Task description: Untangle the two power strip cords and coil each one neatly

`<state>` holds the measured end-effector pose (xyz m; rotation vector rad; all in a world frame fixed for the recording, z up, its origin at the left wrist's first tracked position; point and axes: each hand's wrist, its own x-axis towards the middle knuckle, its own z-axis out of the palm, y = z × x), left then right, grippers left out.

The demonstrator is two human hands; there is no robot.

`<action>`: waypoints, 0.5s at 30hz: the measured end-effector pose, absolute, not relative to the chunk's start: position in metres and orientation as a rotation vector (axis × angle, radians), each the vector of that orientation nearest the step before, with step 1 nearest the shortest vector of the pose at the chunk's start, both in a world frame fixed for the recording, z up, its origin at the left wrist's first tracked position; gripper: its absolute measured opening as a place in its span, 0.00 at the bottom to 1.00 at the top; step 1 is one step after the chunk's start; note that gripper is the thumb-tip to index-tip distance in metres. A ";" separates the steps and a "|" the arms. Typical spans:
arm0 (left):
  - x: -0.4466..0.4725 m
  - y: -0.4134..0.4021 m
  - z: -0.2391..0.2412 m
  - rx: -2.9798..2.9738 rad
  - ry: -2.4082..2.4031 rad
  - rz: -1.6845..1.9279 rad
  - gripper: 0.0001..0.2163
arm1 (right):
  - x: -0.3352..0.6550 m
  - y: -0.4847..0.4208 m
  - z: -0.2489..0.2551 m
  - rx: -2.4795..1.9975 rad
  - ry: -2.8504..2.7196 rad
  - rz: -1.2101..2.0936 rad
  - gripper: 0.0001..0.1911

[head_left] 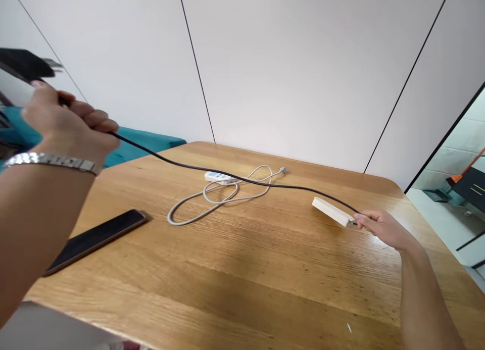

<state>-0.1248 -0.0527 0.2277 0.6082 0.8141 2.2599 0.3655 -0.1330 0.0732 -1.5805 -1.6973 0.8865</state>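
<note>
Cable of thin black plastic (288,187) is held in the air between two hands, above a brown wooden table with rounded corners (265,309); from its gentle sag, it seems not to be pulled taut. One side is gripped by the left hand (70,117), whose fingers are curled and clamped round it. A dark, blocky object (26,64) is seen just beyond the thumb, too blurred to be identified. By the right hand (382,229) the cable is pinched between thumb and fingers, just beside an off-white rectangular block (332,212), probably so that both are steadied; whether the block is rested on the wood cannot be told. Beneath the cable, a white power strip (215,177) is laid with its pale grey cord (189,221) in loose loops, seemingly just set aside. Nearer the left edge, a flat black rectangular device (100,235) is placed screen up, perhaps to be kept within reach, and partly hidden by the forearm.
</note>
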 end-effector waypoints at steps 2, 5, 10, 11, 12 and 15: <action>-0.106 -0.061 0.217 0.648 0.862 2.260 0.21 | 0.360 -0.134 0.077 -1.467 -1.516 0.992 0.24; -0.073 -0.072 0.193 0.849 0.813 2.048 0.18 | 0.343 -0.130 0.079 -1.319 -1.280 1.172 0.23; -0.003 -0.091 0.145 0.894 0.756 1.530 0.18 | 0.299 -0.129 0.078 -1.104 -1.152 1.064 0.23; 0.012 -0.092 0.137 0.866 0.755 1.419 0.17 | 0.291 -0.131 0.076 -1.061 -1.142 1.008 0.23; 0.027 -0.093 0.130 0.828 0.758 1.307 0.16 | 0.283 -0.132 0.074 -1.022 -1.144 0.957 0.23; 0.067 -0.089 0.114 0.721 0.667 1.101 0.12 | 0.264 -0.135 0.065 -0.951 -1.235 0.865 0.22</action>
